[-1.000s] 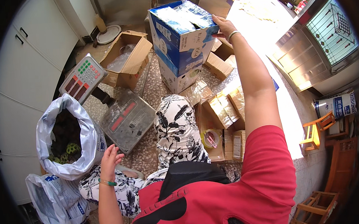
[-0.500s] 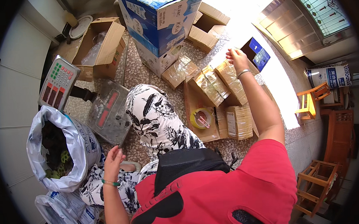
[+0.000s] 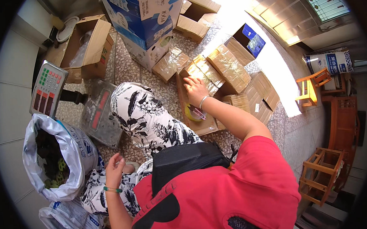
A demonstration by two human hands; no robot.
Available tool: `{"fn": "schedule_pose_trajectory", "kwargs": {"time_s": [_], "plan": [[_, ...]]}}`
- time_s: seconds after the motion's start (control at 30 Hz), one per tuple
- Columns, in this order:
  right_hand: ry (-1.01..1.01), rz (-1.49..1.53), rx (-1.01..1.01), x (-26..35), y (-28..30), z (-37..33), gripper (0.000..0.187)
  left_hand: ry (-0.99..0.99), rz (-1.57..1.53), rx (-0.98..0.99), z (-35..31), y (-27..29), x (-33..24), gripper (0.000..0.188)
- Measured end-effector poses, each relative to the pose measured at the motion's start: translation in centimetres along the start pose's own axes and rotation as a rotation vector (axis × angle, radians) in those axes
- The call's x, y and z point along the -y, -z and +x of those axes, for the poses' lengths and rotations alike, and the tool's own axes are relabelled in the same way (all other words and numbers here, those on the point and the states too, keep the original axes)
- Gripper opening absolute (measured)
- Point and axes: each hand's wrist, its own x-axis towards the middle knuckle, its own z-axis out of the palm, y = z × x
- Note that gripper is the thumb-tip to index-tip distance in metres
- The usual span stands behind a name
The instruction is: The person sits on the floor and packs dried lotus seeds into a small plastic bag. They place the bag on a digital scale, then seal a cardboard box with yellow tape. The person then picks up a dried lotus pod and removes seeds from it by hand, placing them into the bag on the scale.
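Note:
My right hand (image 3: 195, 90), a silver bangle at its wrist, is at the lower left edge of a cardboard box wrapped in clear tape (image 3: 207, 71). Its fingers are somewhat spread; whether they press on the box I cannot tell. Just below it lies a yellow roll of tape (image 3: 193, 112) with a pink-handled tool (image 3: 200, 114) on it, on a piece of flat cardboard (image 3: 209, 125). By my left knee hangs my left hand (image 3: 115, 170), its fingers loosely bent and apart, holding nothing. A green bangle circles that wrist.
A platform scale (image 3: 101, 114) with a keypad display (image 3: 49, 89) stands left, beside an open white sack (image 3: 75, 153) of dark and green pieces. Ahead rises a blue-and-white carton stack (image 3: 145, 25). More cardboard boxes (image 3: 230, 68) lie right; small wooden stools (image 3: 321, 175) stand farther right.
My right hand has come down and left, from near the blue-flapped box to the taped box. The view has shifted slightly. My left hand stays by the knee.

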Motion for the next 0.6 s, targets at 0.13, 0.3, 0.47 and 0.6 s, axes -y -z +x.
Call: {"fn": "schedule_pose_trajectory", "kwargs": {"time_s": [0.13, 0.3, 0.47, 0.6], "plan": [[-0.245, 0.536, -0.119, -0.6, 2.6, 2.7, 0.032, -0.04, 0.096, 0.041, -0.8, 0.3, 1.5, 0.043], [-0.769, -0.076, -0.417, -11.3, 3.2, 4.8, 0.065, 0.051, 0.006, 0.026, -2.0, 0.6, 0.4, 0.043], [-1.151, 0.143, -0.016, -15.6, 2.4, 1.7, 0.079, 0.084, 0.021, 0.001, -2.4, 0.8, -0.6, 0.042], [-1.086, 0.137, 0.035, -14.6, 3.0, 1.4, 0.079, 0.089, 0.045, 0.015, -2.0, 0.5, 0.2, 0.043]]}}
